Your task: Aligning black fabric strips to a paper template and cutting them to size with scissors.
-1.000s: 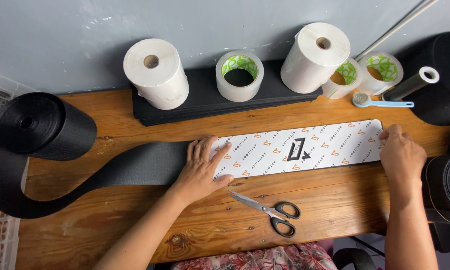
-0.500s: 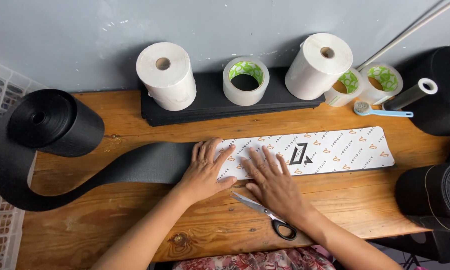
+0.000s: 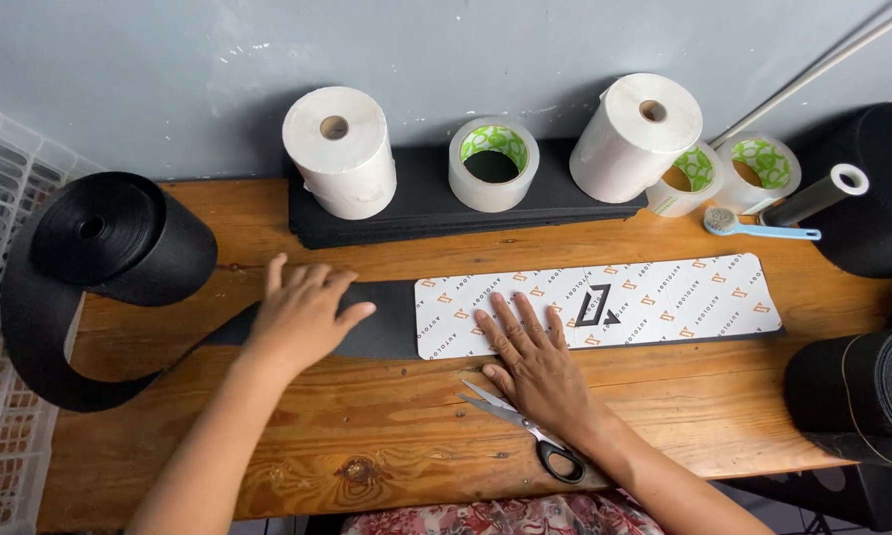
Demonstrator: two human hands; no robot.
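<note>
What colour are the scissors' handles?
Black, on the scissors beside the right hand; head view.

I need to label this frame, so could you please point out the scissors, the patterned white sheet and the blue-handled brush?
scissors [image 3: 550,458], head view, black handle loops.
patterned white sheet [image 3: 683,297], head view, right half.
blue-handled brush [image 3: 763,232], head view, handle.

Both forearms enter from the bottom edge and angle inward. Left hand [image 3: 305,315]: palm down, flat, fingers together and pointing toward the far right, thumb spread toward the far edge. Right hand [image 3: 531,363]: palm down, flat, fingers fanned and pointing toward the far left, wrist bent.
</note>
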